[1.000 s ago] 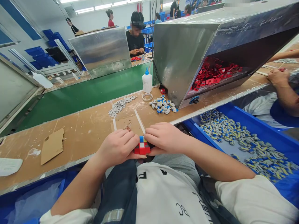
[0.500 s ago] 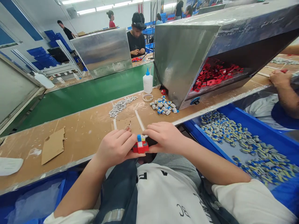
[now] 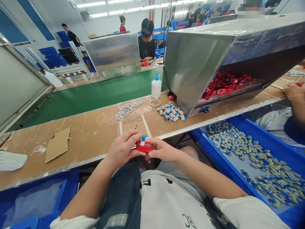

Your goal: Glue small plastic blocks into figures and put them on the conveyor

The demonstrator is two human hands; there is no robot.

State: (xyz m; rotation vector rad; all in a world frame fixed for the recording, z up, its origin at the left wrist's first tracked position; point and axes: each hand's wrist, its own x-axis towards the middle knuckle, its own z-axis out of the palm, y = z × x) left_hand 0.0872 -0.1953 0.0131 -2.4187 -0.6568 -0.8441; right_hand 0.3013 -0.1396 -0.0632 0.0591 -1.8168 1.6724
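Bright ceiling tubes (image 3: 91, 4) — stretched edges

White tee (image 3: 164, 203), loose sleeves (image 3: 252, 211), both forearms totally bare. Black lettering (image 3: 189, 220) on front, flipped from this angle, kinda reads "BC", rest too creased or cut off. Dark navy vest-type layer (image 3: 122, 194) over it, hanging open, pale shiny-ish strip (image 3: 117, 219) low on left side. Light grey bottoms (image 3: 169, 168), can't tell what cut. Left hand (image 3: 124, 147) bare, right hand (image 3: 164, 149) same.
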